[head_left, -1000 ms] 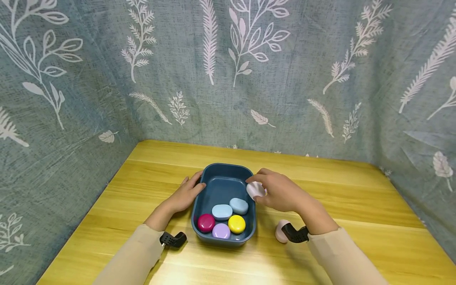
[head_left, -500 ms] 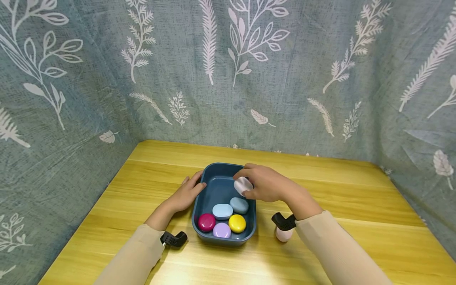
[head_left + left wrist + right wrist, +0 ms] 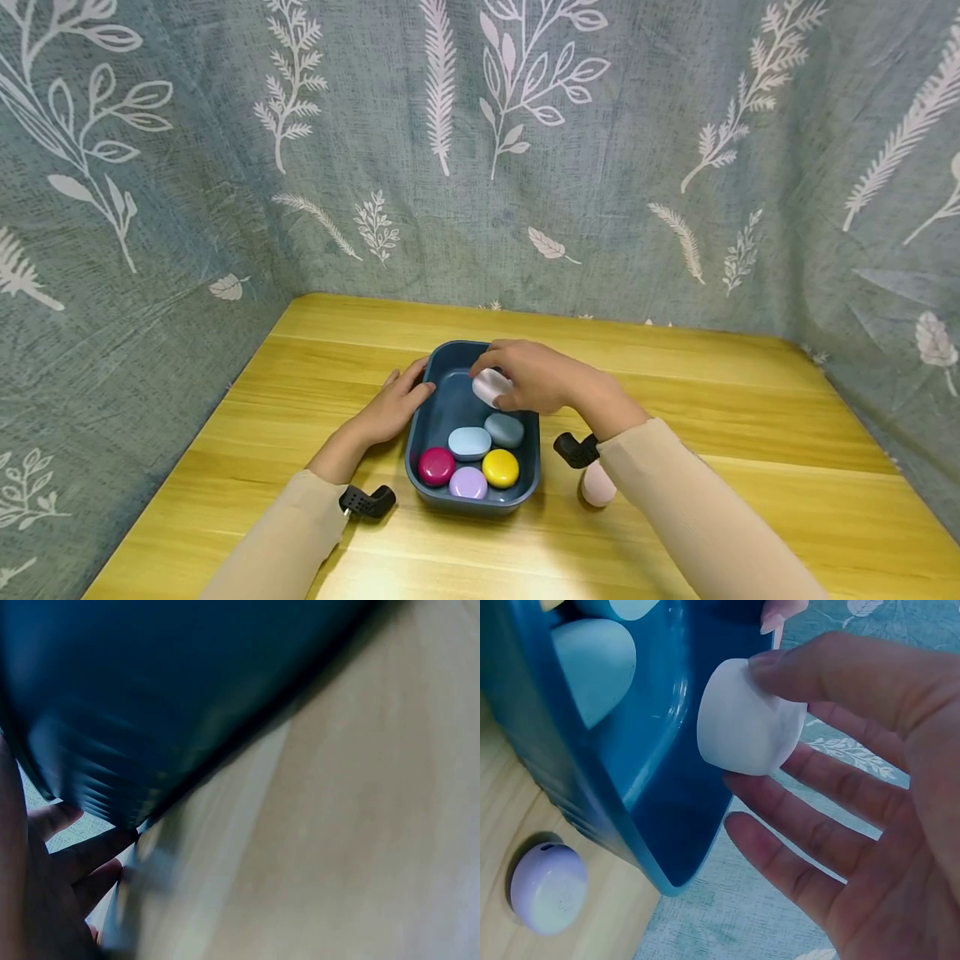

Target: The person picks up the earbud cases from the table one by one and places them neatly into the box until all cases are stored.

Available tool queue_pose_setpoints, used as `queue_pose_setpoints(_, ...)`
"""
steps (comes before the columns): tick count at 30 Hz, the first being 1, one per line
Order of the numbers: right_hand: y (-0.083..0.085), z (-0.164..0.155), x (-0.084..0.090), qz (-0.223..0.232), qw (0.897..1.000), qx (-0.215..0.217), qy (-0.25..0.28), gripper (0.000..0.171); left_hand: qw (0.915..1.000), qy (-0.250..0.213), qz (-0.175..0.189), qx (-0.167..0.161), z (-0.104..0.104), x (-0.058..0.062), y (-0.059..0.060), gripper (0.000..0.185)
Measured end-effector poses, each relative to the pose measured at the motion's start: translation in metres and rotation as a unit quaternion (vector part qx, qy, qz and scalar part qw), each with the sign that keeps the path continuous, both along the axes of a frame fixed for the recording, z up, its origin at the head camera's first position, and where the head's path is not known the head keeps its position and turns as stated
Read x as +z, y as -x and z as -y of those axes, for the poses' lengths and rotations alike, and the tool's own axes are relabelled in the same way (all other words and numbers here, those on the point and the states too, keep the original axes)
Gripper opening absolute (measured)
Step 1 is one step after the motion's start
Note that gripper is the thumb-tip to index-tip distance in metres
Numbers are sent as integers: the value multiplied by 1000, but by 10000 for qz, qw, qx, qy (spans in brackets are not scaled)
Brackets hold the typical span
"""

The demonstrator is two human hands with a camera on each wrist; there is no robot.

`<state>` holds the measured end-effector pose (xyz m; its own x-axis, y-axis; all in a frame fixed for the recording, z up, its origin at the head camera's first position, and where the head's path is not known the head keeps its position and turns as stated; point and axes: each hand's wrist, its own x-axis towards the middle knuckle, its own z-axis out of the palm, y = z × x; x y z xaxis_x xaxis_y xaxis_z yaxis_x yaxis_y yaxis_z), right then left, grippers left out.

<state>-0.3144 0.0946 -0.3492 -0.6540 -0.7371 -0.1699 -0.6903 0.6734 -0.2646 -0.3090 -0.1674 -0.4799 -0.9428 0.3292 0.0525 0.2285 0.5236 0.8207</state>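
A dark blue bin (image 3: pixel 442 408) sits mid-table with several small rounded cases in its near half: red (image 3: pixel 436 465), lilac (image 3: pixel 468 482), yellow (image 3: pixel 499 467), light blue (image 3: pixel 469 442) and grey-blue (image 3: pixel 505 429). My right hand (image 3: pixel 534 377) pinches a white case (image 3: pixel 491 387) (image 3: pixel 748 721) just above the bin's far half. My left hand (image 3: pixel 392 408) rests flat against the bin's left wall; its fingers (image 3: pixel 71 859) show beside the blurred bin wall (image 3: pixel 150 705).
A pale pink case (image 3: pixel 597 485) (image 3: pixel 547 889) lies on the wooden table (image 3: pixel 750 467) right of the bin, under my right wrist. Leaf-patterned cloth (image 3: pixel 480 150) walls the table at the back and both sides.
My right hand has carried the white case leftward from the bin's right rim to over its inside. The left hand and the bin have stayed put.
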Motion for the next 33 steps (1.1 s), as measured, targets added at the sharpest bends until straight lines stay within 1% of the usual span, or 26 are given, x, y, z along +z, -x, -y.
queue_pose_setpoints(3, 4, 4, -1, 85, 9999, 32, -45, 45, 10000, -6, 0, 11, 0, 0, 0, 59)
queue_pose_setpoints(10, 11, 13, -2, 62, 9998, 151, -117, 43, 10000, 45, 63, 14, 1, -1, 2, 59)
queue_pose_setpoints(19, 16, 31, -7, 240, 9983, 315, -422, 46, 10000, 61, 10, -46, 1, 0, 2, 59)
queue_pose_setpoints(23, 17, 38, -11, 326, 9972, 330, -592, 48, 10000, 16, -10, -70, 1, 0, 2, 59)
queue_pose_setpoints(28, 19, 42, -16, 293, 9962, 321, -760, 48, 9999, 5, -57, -113, 1, -1, 3, 58)
queue_pose_setpoints(33, 21, 45, -23, 303, 9960, 301, -789, 47, 9998, -49, -102, -143, 0, 0, 2, 58)
